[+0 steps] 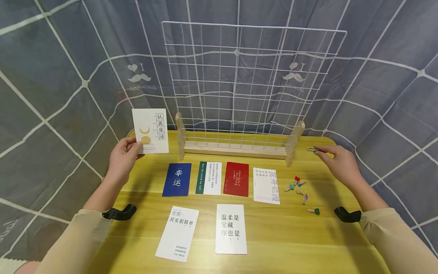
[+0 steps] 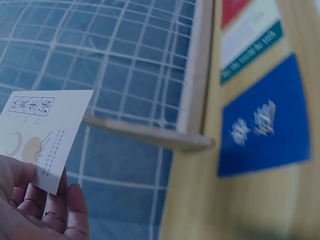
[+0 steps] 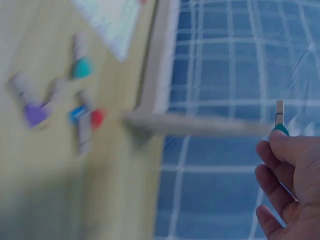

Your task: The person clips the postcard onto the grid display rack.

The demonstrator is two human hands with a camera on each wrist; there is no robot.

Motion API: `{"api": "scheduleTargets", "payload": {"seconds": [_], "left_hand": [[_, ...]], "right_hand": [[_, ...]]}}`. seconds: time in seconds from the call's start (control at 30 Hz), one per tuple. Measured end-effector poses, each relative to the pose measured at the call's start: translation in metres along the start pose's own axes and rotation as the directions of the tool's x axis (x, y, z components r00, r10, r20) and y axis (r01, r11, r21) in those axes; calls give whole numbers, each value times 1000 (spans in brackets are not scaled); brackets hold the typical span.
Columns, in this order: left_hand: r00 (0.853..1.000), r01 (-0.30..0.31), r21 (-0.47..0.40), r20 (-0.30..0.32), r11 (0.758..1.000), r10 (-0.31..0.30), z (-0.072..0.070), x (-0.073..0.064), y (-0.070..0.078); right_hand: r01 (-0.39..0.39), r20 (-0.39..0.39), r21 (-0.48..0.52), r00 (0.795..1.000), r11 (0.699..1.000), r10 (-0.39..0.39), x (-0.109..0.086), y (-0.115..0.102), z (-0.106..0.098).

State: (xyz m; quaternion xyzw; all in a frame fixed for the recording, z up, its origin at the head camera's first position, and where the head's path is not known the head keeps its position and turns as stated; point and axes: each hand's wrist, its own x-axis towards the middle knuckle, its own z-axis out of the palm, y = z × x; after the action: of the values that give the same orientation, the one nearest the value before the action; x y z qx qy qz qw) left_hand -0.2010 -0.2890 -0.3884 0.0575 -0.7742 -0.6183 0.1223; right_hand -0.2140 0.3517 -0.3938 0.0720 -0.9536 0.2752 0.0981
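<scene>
My left hand (image 1: 124,156) pinches a white card (image 1: 150,131) by its lower left corner, thumb in front. The card stands upright above the table, printed with a yellow moon, a disc and boxed characters. It is left of a white wire grid (image 1: 239,87) set in a wooden stand (image 1: 236,150). On the right, my right hand (image 1: 337,161) pinches a small wooden clothespin (image 3: 279,112) between thumb and forefinger; its green end (image 3: 280,129) shows at the thumb. That hand is off the stand's right side, above the table.
On the yellow table (image 1: 291,243) lie a blue card (image 1: 176,180), a green-and-white card (image 1: 213,179), a red card (image 1: 236,179) and several white cards (image 1: 231,238). Several heart-topped clothespins (image 1: 303,198) are scattered at the right. A grey checked curtain (image 1: 68,114) surrounds the table.
</scene>
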Motion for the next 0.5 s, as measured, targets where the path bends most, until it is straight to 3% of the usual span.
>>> {"api": "scheduleTargets", "payload": {"seconds": [0.3, 0.5], "left_hand": [[998, -59, -71, 11, 996, 60, 35, 19, 35], [996, -93, -103, -20, 990, 92, 54, 34, 54]], "right_hand": [[7, -1, 138, 1000, 990, -7, 31, -68, -3], [60, -55, 200, 997, 978, -49, 53, -109, -2]]}}
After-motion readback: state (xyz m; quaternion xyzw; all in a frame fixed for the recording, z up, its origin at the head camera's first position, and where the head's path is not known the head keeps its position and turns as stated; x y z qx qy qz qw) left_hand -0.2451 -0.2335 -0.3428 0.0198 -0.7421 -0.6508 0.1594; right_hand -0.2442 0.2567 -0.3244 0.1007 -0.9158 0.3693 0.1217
